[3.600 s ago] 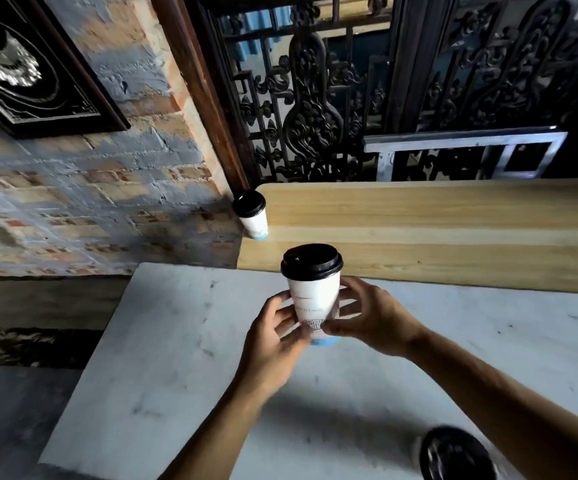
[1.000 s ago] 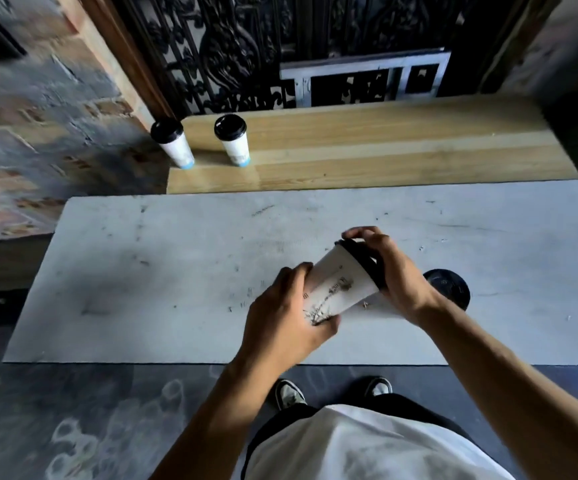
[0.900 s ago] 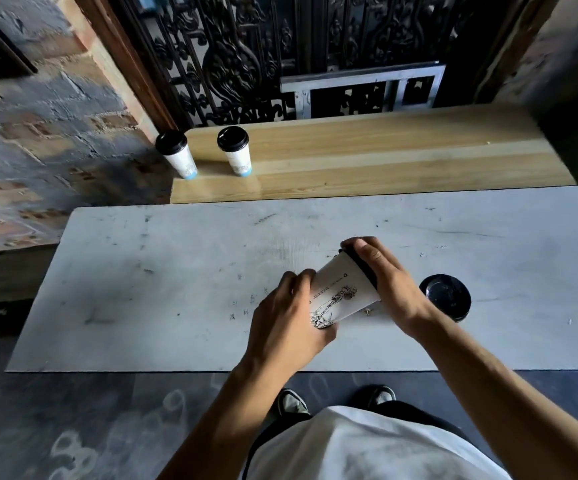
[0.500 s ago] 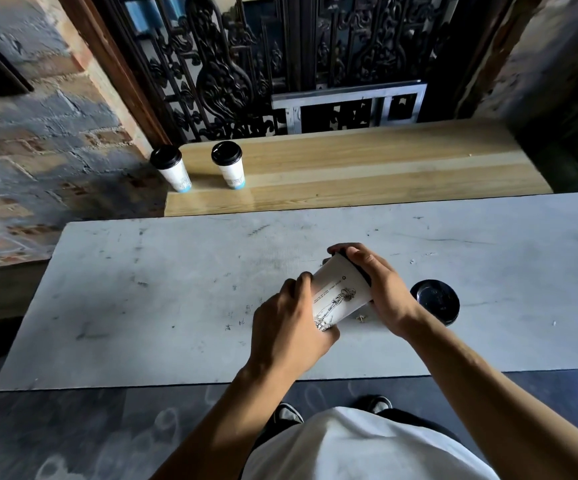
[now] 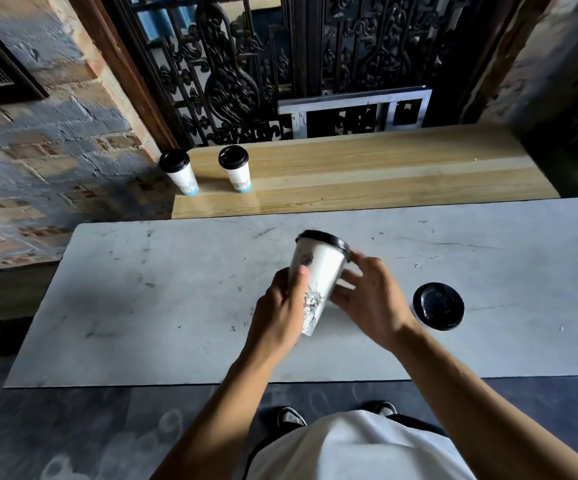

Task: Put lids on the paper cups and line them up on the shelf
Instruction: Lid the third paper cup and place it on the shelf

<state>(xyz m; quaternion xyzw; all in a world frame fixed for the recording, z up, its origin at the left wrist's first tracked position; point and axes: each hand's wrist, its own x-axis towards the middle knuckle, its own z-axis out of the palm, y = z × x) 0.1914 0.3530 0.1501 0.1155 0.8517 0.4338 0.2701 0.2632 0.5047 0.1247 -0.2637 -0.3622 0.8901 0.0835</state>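
I hold a white paper cup (image 5: pixel 318 271) with a black lid (image 5: pixel 323 239) above the grey marble table (image 5: pixel 163 292), tilted slightly. My left hand (image 5: pixel 280 313) grips its lower body. My right hand (image 5: pixel 370 299) touches the cup's right side, fingers near the lid rim. Two lidded cups stand side by side at the left end of the wooden shelf (image 5: pixel 384 174): one cup (image 5: pixel 180 173) at the corner and a second cup (image 5: pixel 235 169) to its right. Another black-lidded cup (image 5: pixel 438 306) stands on the table right of my hands.
An ornate black iron grille (image 5: pixel 280 64) and a metal frame (image 5: pixel 353 112) rise behind the shelf. A brick wall (image 5: pixel 38 150) lies to the left. The table's near edge is just in front of my feet (image 5: pixel 291 415).
The cup went from lying steeply tilted between my hands to nearly upright. My right hand slid off the lid to the cup's side. Earlier, a second lidded cup joined the first on the shelf.
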